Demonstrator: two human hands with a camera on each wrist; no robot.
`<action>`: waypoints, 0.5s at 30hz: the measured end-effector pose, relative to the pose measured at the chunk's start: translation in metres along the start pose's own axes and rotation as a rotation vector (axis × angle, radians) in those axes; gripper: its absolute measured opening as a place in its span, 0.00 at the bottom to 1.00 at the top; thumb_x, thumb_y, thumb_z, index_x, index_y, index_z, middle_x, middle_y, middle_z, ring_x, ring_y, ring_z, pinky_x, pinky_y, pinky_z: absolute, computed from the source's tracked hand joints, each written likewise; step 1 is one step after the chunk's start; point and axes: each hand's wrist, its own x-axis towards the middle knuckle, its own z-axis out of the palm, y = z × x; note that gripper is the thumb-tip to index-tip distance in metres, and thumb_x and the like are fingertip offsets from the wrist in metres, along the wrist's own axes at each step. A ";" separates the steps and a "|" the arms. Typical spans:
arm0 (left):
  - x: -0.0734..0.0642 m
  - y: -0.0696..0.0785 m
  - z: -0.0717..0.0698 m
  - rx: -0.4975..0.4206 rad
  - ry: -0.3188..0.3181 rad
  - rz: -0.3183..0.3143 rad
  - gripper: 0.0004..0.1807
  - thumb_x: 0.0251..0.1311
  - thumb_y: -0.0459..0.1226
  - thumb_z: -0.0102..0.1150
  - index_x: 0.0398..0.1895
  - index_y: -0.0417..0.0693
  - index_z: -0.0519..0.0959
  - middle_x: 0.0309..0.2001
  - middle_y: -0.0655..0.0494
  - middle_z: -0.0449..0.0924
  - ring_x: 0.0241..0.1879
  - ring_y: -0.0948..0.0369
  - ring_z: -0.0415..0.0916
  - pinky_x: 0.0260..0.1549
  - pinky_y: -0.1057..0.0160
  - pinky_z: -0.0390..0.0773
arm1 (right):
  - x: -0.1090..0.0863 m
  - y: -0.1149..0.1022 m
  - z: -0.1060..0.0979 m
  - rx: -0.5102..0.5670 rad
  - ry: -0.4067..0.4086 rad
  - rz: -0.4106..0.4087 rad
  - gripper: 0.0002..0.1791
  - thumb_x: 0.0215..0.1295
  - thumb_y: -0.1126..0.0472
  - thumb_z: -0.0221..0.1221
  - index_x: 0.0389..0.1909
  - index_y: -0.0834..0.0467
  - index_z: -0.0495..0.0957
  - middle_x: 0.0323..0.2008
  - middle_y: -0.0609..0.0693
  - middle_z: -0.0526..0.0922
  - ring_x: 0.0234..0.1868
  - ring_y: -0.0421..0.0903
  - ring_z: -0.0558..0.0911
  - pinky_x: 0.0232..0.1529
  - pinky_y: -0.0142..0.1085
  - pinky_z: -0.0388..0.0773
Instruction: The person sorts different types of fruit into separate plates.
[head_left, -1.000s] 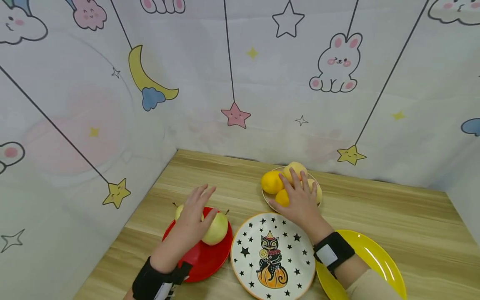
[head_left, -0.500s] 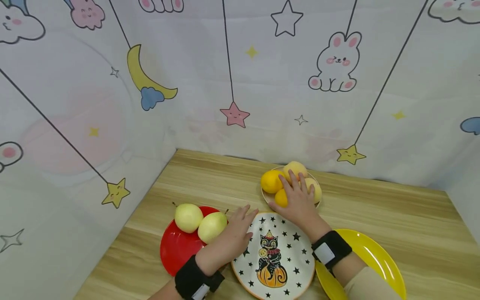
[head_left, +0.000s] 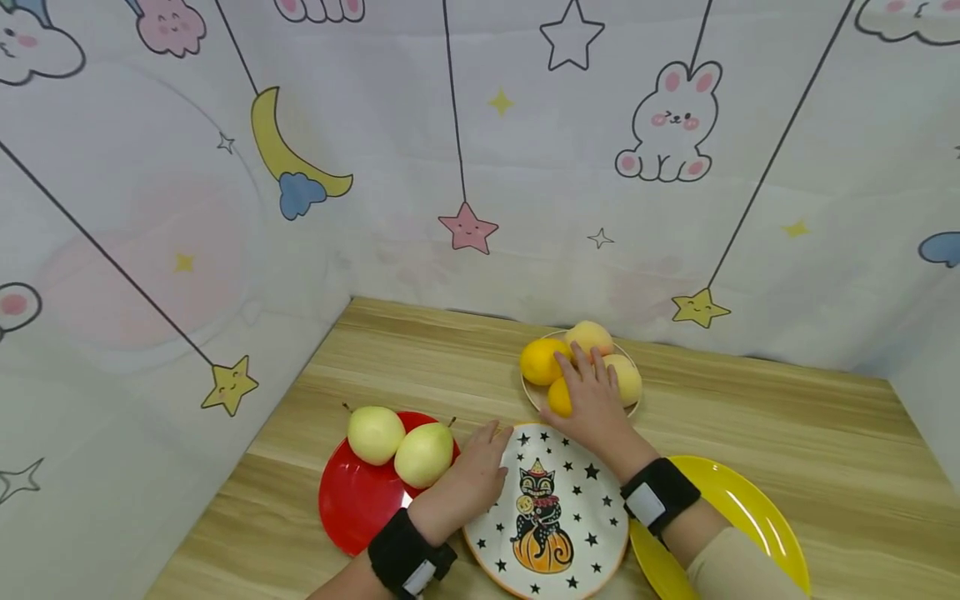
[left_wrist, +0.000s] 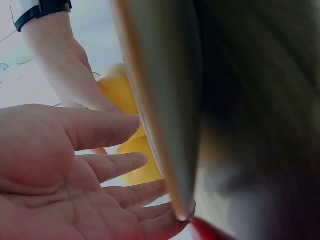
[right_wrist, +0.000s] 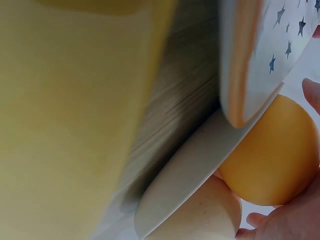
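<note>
My right hand (head_left: 596, 408) reaches over a small plate (head_left: 632, 410) of fruit at the back, fingers spread and fairly straight above the pieces. Beneath its thumb and index finger sits a near orange-yellow fruit (head_left: 559, 397), partly covered. Another orange-yellow fruit (head_left: 542, 361) lies to its left, with a peach (head_left: 588, 338) behind and a second peach (head_left: 625, 381) to the right. My left hand (head_left: 472, 475) lies over the left rim of a white plate (head_left: 592, 500) with stars and a cat, fingers extended; the left wrist view shows its palm side beside that rim, holding nothing.
A red plate (head_left: 352, 508) at the left holds a pear (head_left: 377, 435) and another pear (head_left: 423, 456). Under my right forearm is a yellow plate (head_left: 750, 508). A printed cloth wall (head_left: 540, 275) closes off the back of the wooden table (head_left: 795, 417).
My left hand has moved right, from above the pears to the white plate's left rim, uncovering the pears. My right hand has stayed over the fruit with only a slight shift.
</note>
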 end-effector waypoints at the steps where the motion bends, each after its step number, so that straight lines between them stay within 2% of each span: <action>1: 0.000 -0.001 0.000 -0.008 -0.003 -0.001 0.29 0.65 0.36 0.53 0.69 0.42 0.61 0.70 0.40 0.55 0.68 0.45 0.56 0.64 0.48 0.64 | 0.000 0.000 0.000 -0.001 0.002 -0.012 0.50 0.49 0.43 0.68 0.70 0.57 0.57 0.73 0.60 0.50 0.72 0.66 0.46 0.68 0.63 0.45; 4: 0.000 -0.003 0.002 -0.029 -0.014 -0.004 0.30 0.66 0.37 0.53 0.69 0.41 0.60 0.70 0.40 0.56 0.68 0.46 0.58 0.63 0.48 0.65 | 0.000 0.002 0.001 -0.014 0.004 -0.040 0.50 0.47 0.46 0.71 0.69 0.60 0.59 0.71 0.63 0.53 0.71 0.67 0.51 0.69 0.59 0.48; 7: 0.001 -0.005 0.003 -0.033 -0.015 0.004 0.30 0.66 0.37 0.52 0.69 0.41 0.59 0.69 0.40 0.57 0.67 0.46 0.59 0.63 0.48 0.66 | 0.001 0.003 0.001 -0.038 0.015 -0.067 0.50 0.45 0.47 0.72 0.66 0.63 0.61 0.67 0.64 0.61 0.67 0.65 0.59 0.69 0.57 0.52; 11: 0.001 -0.008 0.004 -0.022 0.005 0.016 0.29 0.67 0.37 0.50 0.70 0.39 0.58 0.68 0.40 0.58 0.67 0.47 0.60 0.63 0.49 0.65 | 0.001 0.003 0.003 -0.075 0.028 -0.091 0.47 0.44 0.47 0.73 0.62 0.67 0.65 0.56 0.64 0.71 0.57 0.61 0.70 0.65 0.54 0.60; 15: 0.001 -0.008 0.007 -0.017 0.029 0.011 0.30 0.67 0.36 0.51 0.70 0.38 0.58 0.67 0.40 0.60 0.65 0.48 0.62 0.63 0.50 0.66 | -0.001 0.000 0.002 -0.125 0.025 -0.094 0.44 0.44 0.46 0.73 0.57 0.68 0.68 0.49 0.62 0.74 0.49 0.58 0.73 0.59 0.49 0.67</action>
